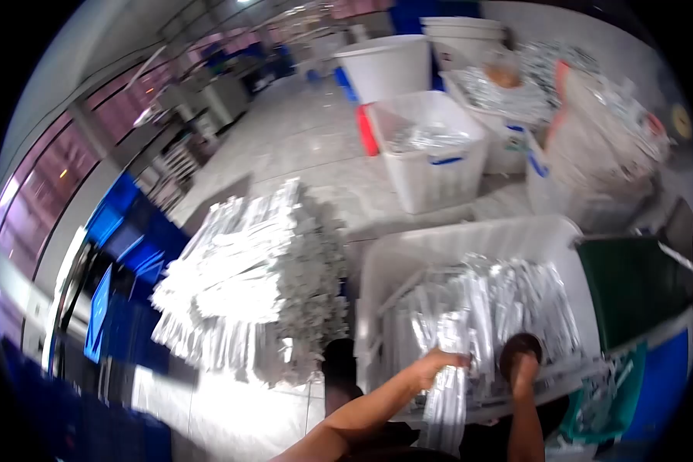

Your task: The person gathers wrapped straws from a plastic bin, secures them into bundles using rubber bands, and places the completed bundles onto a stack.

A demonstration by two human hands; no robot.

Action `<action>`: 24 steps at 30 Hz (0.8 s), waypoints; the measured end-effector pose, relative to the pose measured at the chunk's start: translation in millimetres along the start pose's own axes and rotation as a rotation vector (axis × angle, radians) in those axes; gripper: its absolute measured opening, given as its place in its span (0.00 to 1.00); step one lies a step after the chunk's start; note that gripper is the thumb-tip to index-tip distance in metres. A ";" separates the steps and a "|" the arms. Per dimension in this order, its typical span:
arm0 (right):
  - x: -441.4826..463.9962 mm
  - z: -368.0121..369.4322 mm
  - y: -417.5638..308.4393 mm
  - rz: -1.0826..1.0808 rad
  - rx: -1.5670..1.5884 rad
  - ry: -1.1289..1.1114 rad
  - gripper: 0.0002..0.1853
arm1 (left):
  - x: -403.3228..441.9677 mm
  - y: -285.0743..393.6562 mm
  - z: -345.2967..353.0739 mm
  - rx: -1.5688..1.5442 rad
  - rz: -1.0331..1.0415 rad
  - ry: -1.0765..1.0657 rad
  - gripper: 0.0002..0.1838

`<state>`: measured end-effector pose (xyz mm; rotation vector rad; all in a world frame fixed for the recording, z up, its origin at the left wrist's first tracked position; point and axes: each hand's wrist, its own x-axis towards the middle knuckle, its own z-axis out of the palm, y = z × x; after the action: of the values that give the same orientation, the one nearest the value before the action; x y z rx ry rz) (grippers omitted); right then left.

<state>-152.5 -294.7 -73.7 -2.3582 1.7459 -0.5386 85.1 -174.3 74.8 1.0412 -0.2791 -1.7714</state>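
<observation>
My left hand (pixel 437 367) is closed round a bundle of long, shiny clear-plastic strips (pixel 445 412), which hangs down toward me over the near rim of a white plastic tub (pixel 470 232). Many similar silvery strips (pixel 516 289) lie in that tub. My right hand (pixel 525 373), beside the left and over the tub's near side, is closed on a brown round object (pixel 520 353). It looks like a roll of tape, but blur hides its details.
Left of the tub stands a tall stack of white strips (pixel 239 277). Blue crates (pixel 135 231) line the far left. Behind are a white bin (pixel 431 177), a filled sack (pixel 604 138) and tall buckets (pixel 385 65). A dark green board (pixel 631 289) and teal basket (pixel 631 400) sit right.
</observation>
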 end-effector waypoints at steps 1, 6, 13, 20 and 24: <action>1.1 -7.0 -1.9 -0.031 0.033 0.029 0.07 | 8.9 -7.2 -6.4 0.013 0.071 -0.085 0.22; 4.8 -87.1 -78.9 -0.032 0.623 0.123 0.05 | -17.6 17.3 27.2 0.186 0.226 -0.113 0.25; -8.9 -160.3 -158.7 -0.252 0.633 0.000 0.03 | -15.9 13.4 37.4 0.411 0.295 -0.122 0.25; -2.9 -174.4 -177.3 -0.346 0.490 -0.015 0.04 | -26.4 17.1 28.4 0.330 0.368 -0.064 0.24; 42.7 -119.0 -160.8 -0.028 0.548 -0.034 0.05 | -48.2 20.3 25.4 0.080 0.157 -0.498 0.26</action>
<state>-43.1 -275.7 98.2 -1.9886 1.3312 -0.8482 84.3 -149.5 127.4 0.5981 -0.7234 -1.8654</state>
